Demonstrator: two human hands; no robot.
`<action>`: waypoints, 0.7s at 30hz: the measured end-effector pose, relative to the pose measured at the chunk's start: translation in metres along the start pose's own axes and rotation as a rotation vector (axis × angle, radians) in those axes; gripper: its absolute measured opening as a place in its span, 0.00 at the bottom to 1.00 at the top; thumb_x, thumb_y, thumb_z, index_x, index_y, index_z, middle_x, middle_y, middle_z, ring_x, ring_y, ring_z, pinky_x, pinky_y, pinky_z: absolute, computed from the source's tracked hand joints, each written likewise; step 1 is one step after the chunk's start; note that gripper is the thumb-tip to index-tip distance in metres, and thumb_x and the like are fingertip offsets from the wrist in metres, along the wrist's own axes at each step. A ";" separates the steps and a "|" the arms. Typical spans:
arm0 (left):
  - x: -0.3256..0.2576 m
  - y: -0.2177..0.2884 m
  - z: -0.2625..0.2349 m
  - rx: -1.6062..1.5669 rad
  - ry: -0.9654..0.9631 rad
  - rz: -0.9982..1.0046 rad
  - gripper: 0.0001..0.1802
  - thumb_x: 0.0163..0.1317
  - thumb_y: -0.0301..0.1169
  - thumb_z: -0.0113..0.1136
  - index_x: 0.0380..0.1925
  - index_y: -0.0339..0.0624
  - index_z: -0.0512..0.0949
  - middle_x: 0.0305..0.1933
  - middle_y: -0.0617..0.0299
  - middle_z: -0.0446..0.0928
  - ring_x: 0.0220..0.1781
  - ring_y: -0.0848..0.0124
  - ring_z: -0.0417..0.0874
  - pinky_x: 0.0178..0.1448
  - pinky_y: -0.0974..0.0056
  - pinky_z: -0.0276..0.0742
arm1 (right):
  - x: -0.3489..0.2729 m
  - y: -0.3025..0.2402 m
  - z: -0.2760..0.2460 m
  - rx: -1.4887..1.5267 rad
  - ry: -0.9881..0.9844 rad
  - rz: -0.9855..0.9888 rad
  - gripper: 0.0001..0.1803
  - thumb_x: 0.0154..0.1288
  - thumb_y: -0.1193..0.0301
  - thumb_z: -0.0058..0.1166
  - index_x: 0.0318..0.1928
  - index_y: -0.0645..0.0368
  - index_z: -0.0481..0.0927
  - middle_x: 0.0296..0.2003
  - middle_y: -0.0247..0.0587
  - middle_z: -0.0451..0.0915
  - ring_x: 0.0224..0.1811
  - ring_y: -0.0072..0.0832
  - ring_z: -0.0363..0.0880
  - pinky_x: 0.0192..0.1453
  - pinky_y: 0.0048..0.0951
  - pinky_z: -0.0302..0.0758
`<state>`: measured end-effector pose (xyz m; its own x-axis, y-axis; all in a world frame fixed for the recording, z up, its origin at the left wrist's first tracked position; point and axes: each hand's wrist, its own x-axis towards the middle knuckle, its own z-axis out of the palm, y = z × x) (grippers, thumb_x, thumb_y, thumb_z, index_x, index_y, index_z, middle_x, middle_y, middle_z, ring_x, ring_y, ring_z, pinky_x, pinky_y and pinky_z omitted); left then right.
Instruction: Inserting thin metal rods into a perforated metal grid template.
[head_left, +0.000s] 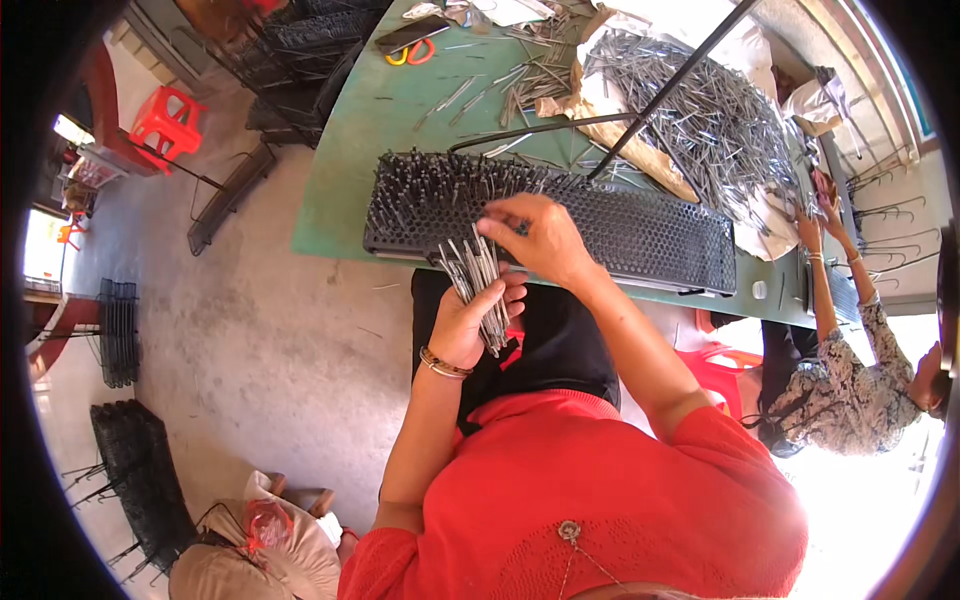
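Left hand (470, 320): fingers clenched around a bundle of metal pins (478, 280), held upright just at the counter's near edge.
Right hand (535, 238): fingers pinch one pin over the black perforated tray (640, 235).
Tray: left part filled with standing pins (right part bare holes).
Counter (350, 170): green; loose pin heap (700, 110) on paper behind the tray.

One perforated black tray (640, 235), one pair of scissors (411, 53), one red stool (168, 122), two green tables (345, 160), and too many metal pins (700, 110) to count.
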<state>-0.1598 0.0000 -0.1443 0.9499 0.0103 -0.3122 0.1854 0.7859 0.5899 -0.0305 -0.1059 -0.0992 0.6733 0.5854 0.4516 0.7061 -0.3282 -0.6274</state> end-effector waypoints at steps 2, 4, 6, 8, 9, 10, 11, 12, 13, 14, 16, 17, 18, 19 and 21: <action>0.000 0.004 0.002 0.039 -0.026 -0.009 0.17 0.65 0.28 0.55 0.52 0.35 0.71 0.46 0.51 0.79 0.44 0.67 0.82 0.46 0.63 0.81 | -0.004 -0.006 -0.004 0.367 -0.244 0.463 0.12 0.59 0.68 0.62 0.35 0.65 0.84 0.27 0.41 0.82 0.28 0.23 0.78 0.34 0.26 0.74; 0.000 0.004 0.004 0.080 -0.053 -0.017 0.17 0.65 0.28 0.55 0.52 0.35 0.71 0.47 0.51 0.79 0.44 0.67 0.82 0.45 0.64 0.81 | -0.010 0.010 0.000 0.501 -0.287 0.529 0.12 0.59 0.68 0.62 0.35 0.66 0.84 0.26 0.38 0.82 0.28 0.19 0.77 0.33 0.23 0.73; 0.000 0.002 0.004 0.127 -0.084 -0.041 0.17 0.65 0.28 0.55 0.53 0.35 0.70 0.47 0.52 0.79 0.44 0.68 0.81 0.43 0.65 0.81 | -0.010 0.018 0.000 0.647 -0.341 0.592 0.10 0.60 0.70 0.60 0.35 0.68 0.83 0.27 0.35 0.82 0.30 0.15 0.76 0.33 0.19 0.73; 0.001 0.001 0.004 0.147 -0.072 -0.064 0.17 0.65 0.28 0.55 0.53 0.35 0.70 0.46 0.52 0.79 0.43 0.69 0.81 0.42 0.66 0.81 | -0.008 0.021 -0.001 0.619 -0.275 0.574 0.11 0.60 0.70 0.60 0.35 0.68 0.83 0.28 0.35 0.82 0.30 0.15 0.76 0.34 0.19 0.73; 0.001 -0.001 0.003 0.164 -0.060 -0.088 0.17 0.65 0.29 0.55 0.53 0.36 0.70 0.46 0.52 0.79 0.42 0.70 0.81 0.41 0.67 0.81 | -0.005 0.021 -0.002 0.589 -0.209 0.557 0.11 0.60 0.70 0.61 0.36 0.68 0.83 0.28 0.35 0.82 0.31 0.15 0.76 0.35 0.19 0.73; 0.002 -0.002 0.000 0.166 -0.059 -0.088 0.17 0.65 0.29 0.55 0.53 0.36 0.70 0.46 0.52 0.79 0.42 0.70 0.81 0.41 0.67 0.81 | -0.001 0.021 -0.004 0.527 -0.167 0.536 0.11 0.61 0.70 0.60 0.37 0.68 0.82 0.29 0.35 0.83 0.32 0.16 0.77 0.37 0.19 0.73; 0.004 -0.004 -0.003 0.159 -0.051 -0.089 0.17 0.65 0.29 0.55 0.53 0.36 0.70 0.46 0.52 0.79 0.42 0.71 0.81 0.40 0.68 0.80 | 0.004 0.021 -0.005 0.527 -0.166 0.537 0.11 0.61 0.70 0.60 0.37 0.68 0.82 0.29 0.35 0.83 0.32 0.16 0.77 0.37 0.19 0.73; 0.005 -0.005 -0.005 0.153 -0.043 -0.089 0.17 0.65 0.29 0.55 0.53 0.36 0.70 0.46 0.52 0.79 0.41 0.71 0.81 0.40 0.68 0.80 | 0.010 0.021 -0.005 0.570 -0.048 0.492 0.11 0.62 0.70 0.59 0.38 0.68 0.82 0.29 0.36 0.83 0.32 0.16 0.77 0.38 0.19 0.73; 0.006 -0.006 -0.006 0.154 -0.044 -0.090 0.17 0.65 0.29 0.55 0.53 0.36 0.70 0.46 0.52 0.79 0.41 0.71 0.81 0.40 0.68 0.80 | 0.014 0.020 -0.006 0.610 0.070 0.447 0.11 0.63 0.70 0.59 0.38 0.68 0.82 0.30 0.36 0.83 0.33 0.16 0.77 0.38 0.19 0.73; 0.007 -0.006 -0.007 0.158 -0.046 -0.091 0.17 0.65 0.29 0.55 0.52 0.36 0.70 0.46 0.52 0.79 0.40 0.71 0.81 0.39 0.68 0.80 | 0.019 0.014 -0.007 0.562 0.147 0.399 0.10 0.63 0.71 0.58 0.39 0.67 0.82 0.30 0.35 0.83 0.33 0.15 0.76 0.39 0.19 0.73; 0.008 -0.006 -0.005 0.162 -0.047 -0.092 0.17 0.65 0.29 0.55 0.52 0.36 0.70 0.46 0.52 0.79 0.40 0.71 0.81 0.39 0.68 0.80 | 0.027 0.012 -0.003 0.509 0.191 0.350 0.10 0.63 0.71 0.59 0.39 0.66 0.82 0.30 0.35 0.83 0.32 0.15 0.76 0.38 0.19 0.73; 0.009 -0.005 -0.003 0.148 -0.028 -0.104 0.17 0.65 0.29 0.55 0.52 0.36 0.71 0.46 0.52 0.79 0.40 0.71 0.81 0.40 0.68 0.80 | 0.031 0.012 -0.001 0.454 0.234 0.300 0.09 0.62 0.71 0.59 0.39 0.65 0.83 0.30 0.34 0.83 0.32 0.15 0.76 0.38 0.20 0.73; 0.009 -0.005 -0.002 0.134 -0.008 -0.115 0.16 0.65 0.29 0.55 0.51 0.36 0.71 0.46 0.52 0.79 0.41 0.71 0.81 0.40 0.68 0.80 | 0.034 0.014 0.002 0.455 0.235 0.298 0.09 0.62 0.71 0.59 0.39 0.65 0.83 0.30 0.34 0.83 0.32 0.15 0.76 0.38 0.20 0.73; 0.009 -0.004 -0.001 0.135 -0.008 -0.114 0.16 0.65 0.29 0.55 0.51 0.36 0.71 0.46 0.52 0.79 0.41 0.71 0.81 0.40 0.68 0.80 | 0.036 0.018 0.007 0.406 0.248 0.249 0.09 0.61 0.71 0.60 0.39 0.64 0.83 0.31 0.35 0.83 0.32 0.17 0.76 0.38 0.21 0.73; 0.008 -0.004 -0.001 0.119 -0.014 -0.128 0.16 0.64 0.28 0.55 0.51 0.35 0.71 0.46 0.51 0.79 0.41 0.70 0.81 0.41 0.66 0.80 | 0.036 0.021 0.012 0.358 0.258 0.198 0.08 0.60 0.71 0.61 0.38 0.62 0.83 0.31 0.36 0.83 0.31 0.19 0.76 0.38 0.22 0.73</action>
<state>-0.1535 -0.0027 -0.1500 0.9198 -0.0943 -0.3809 0.3329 0.7014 0.6302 0.0061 -0.0822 -0.1035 0.8513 0.3199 0.4159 0.4699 -0.1123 -0.8755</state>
